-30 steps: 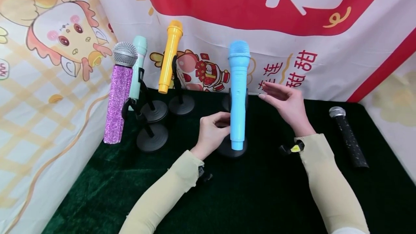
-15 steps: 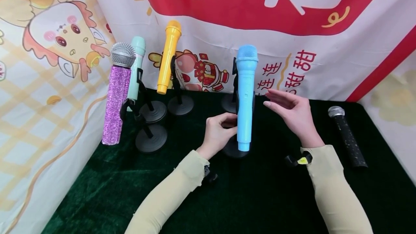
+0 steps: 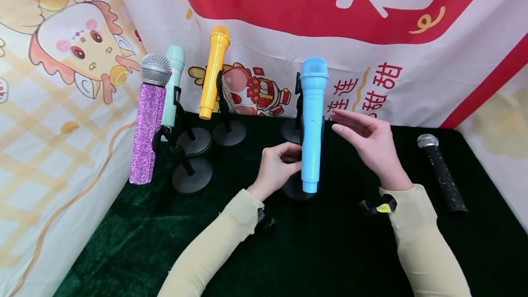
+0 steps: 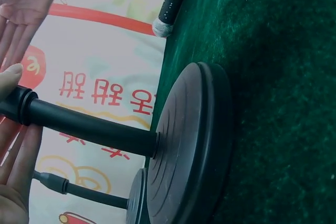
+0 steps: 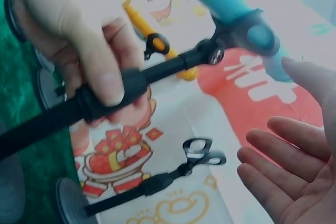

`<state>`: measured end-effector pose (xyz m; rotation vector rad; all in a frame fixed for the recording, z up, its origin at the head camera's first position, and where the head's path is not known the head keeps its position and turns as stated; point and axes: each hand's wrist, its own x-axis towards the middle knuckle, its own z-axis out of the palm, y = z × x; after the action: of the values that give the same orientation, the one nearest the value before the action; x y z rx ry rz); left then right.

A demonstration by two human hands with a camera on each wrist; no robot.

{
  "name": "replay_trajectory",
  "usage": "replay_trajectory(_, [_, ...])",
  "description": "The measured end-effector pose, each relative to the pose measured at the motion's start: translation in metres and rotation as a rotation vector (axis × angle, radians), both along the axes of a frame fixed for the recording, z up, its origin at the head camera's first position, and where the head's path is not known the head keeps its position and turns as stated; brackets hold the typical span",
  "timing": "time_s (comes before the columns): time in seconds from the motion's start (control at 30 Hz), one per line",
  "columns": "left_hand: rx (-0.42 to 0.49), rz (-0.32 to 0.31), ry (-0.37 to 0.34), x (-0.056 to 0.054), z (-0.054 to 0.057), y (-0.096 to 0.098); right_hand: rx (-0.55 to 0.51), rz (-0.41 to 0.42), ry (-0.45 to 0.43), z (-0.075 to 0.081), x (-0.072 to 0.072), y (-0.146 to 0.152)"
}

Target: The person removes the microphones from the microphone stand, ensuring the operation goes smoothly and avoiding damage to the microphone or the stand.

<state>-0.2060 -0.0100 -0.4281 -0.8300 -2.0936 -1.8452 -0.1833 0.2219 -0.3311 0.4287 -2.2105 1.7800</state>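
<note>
Starting at the left of the table point(image 3: 350, 251), we see the purple mic point(image 3: 145, 134), silver head up, with the mint mic point(image 3: 170, 109) partly hidden behind it and the yellow mic point(image 3: 212, 77) farther back; all three lean in black, round-footed holders point(image 3: 192, 176). Next comes our left hand point(image 3: 275, 169), its thumb and fingers clamped on the upright of the front stand point(image 4: 94, 128). Behind that is the rear stand point(image 3: 292, 130), near the printed cloth point(image 3: 268, 47). The blue mic point(image 3: 312, 132) sits in the front stand's clip, head up and slightly tilted, above the table. Just to its right we hold our right hand point(image 3: 373, 143) with fingers extended and thumb apart, gripping nothing. Farthest right, the black mic point(image 3: 443, 178) lies on the table, well apart from our hands.
</note>
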Motion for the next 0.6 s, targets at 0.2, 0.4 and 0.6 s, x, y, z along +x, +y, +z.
replay_trajectory(0.2, [-0.013, -0.015, -0.005, -0.001, 0.000, -0.002, -0.020, 0.055, 0.007, 0.009, 0.002, -0.011])
replay_trajectory(0.4, [-0.018, -0.022, -0.010, -0.001, 0.000, -0.002, -0.001, 0.076, -0.023, 0.014, 0.003, -0.021])
replay_trajectory(0.6, [-0.019, -0.023, -0.015, -0.001, 0.000, -0.001, 0.029, 0.065, -0.064, 0.017, 0.005, -0.031])
